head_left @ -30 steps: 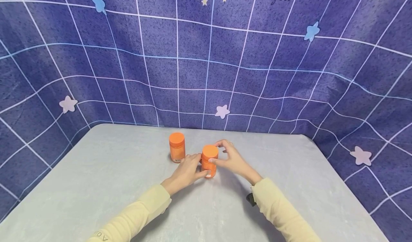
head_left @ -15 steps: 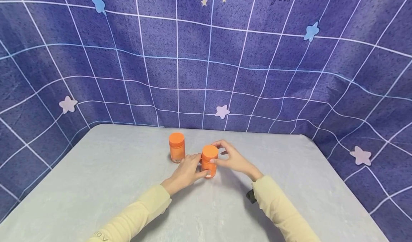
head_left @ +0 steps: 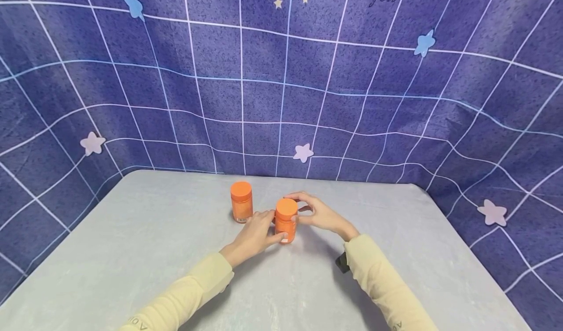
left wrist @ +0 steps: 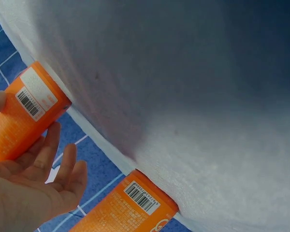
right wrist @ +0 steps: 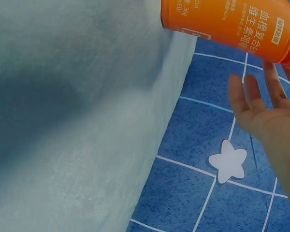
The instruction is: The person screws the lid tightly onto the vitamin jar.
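Observation:
An orange supplement bottle (head_left: pixel 286 228) with a wide screw lid (head_left: pixel 287 208) stands upright on the table. My left hand (head_left: pixel 254 234) grips its body low down, the thumb in front and the fingers on the far side. On the right, my right hand (head_left: pixel 324 217) holds the lid, index finger behind it and thumb near its front right edge. In the left wrist view, the thumb lies across the held bottle (left wrist: pixel 26 116) near a barcode label. The right wrist view has the bottle's printed side (right wrist: pixel 227 21), with the lid partly cut off by the frame.
A second, similar orange bottle (head_left: pixel 242 204) stands upright just left of and behind the held one, close to the left hand. The grey table (head_left: pixel 132 253) ends at a blue gridded curtain (head_left: pixel 264 101) with stars. A dark object (head_left: pixel 343 262) sits beneath the right cuff.
The right hand has turned about the lid: its index finger has moved left along the back, and its thumb has shifted right along the front. The left hand and both bottles stay put.

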### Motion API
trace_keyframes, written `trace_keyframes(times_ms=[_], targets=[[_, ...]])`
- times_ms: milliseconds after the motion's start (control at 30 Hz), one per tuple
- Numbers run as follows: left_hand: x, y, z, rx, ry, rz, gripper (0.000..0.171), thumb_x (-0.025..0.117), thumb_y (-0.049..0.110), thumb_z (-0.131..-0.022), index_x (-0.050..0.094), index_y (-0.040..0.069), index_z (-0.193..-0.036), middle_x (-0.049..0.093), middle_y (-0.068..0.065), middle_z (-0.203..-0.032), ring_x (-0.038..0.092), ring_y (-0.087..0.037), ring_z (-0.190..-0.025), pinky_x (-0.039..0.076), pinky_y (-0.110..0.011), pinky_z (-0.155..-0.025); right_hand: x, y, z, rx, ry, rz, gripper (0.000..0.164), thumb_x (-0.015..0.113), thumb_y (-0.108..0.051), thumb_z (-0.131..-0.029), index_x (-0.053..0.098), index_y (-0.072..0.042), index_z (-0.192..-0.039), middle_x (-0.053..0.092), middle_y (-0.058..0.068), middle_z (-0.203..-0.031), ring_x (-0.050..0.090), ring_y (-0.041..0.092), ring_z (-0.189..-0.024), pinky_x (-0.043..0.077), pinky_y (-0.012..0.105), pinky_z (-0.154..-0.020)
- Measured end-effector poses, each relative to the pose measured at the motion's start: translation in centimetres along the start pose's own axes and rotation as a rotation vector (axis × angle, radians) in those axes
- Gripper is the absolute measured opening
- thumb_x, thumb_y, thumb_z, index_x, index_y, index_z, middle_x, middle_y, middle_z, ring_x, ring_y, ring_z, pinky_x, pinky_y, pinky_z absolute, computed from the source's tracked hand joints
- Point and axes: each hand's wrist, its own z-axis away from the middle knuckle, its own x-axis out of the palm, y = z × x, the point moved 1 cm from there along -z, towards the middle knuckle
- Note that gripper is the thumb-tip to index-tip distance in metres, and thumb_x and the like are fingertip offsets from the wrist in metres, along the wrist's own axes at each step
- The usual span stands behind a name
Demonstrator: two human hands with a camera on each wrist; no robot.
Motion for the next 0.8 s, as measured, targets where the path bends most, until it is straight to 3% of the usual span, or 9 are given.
trace_keyframes(times_ms=[167,367,600,800], targets=[[0.0,0.0,0.0,-0.001,-0.003,-0.005,0.047,0.069,0.039,-0.078,0.056,0.01,-0.111,0.064,-0.002,-0.098,0.058,-0.022,-0.094,0.043,-0.04,-0.08,0.0,-0.1,0.1,0.006,0.009,-0.008,0.048,0.06,0.0,-0.082,0.045,0.006,-0.127,0.047,0.022,-0.128,0.043,0.036,-0.117,0.038,0.057,-0.094],[-0.1,0.1,0.0,0.004,0.006,-0.014,0.044,0.07,0.039,-0.077,0.057,0.01,-0.108,0.064,-0.003,-0.096,0.059,-0.023,-0.093,0.043,-0.04,-0.079,0.6,0.1,0.3,0.039,0.105,0.009,0.044,0.065,-0.003,-0.08,0.049,0.006,-0.12,0.052,0.022,-0.122,0.046,0.037,-0.113,0.038,0.056,-0.093],[-0.1,0.0,0.1,0.006,0.005,-0.029,0.041,0.07,0.039,-0.077,0.057,0.011,-0.104,0.064,-0.002,-0.094,0.058,-0.024,-0.092,0.042,-0.039,-0.076,1.7,2.9,-0.1,0.041,0.261,0.049,0.043,0.073,-0.009,-0.075,0.051,0.003,-0.111,0.056,0.019,-0.115,0.05,0.035,-0.11,0.039,0.056,-0.09],[0.0,0.0,0.0,-0.006,0.004,-0.029,0.04,0.069,0.04,-0.077,0.057,0.012,-0.102,0.064,-0.001,-0.093,0.058,-0.023,-0.092,0.042,-0.039,-0.077,1.9,3.4,-0.2,0.048,0.295,0.086,0.043,0.076,-0.015,-0.073,0.051,-0.004,-0.106,0.057,0.011,-0.109,0.051,0.025,-0.106,0.042,0.051,-0.088]])
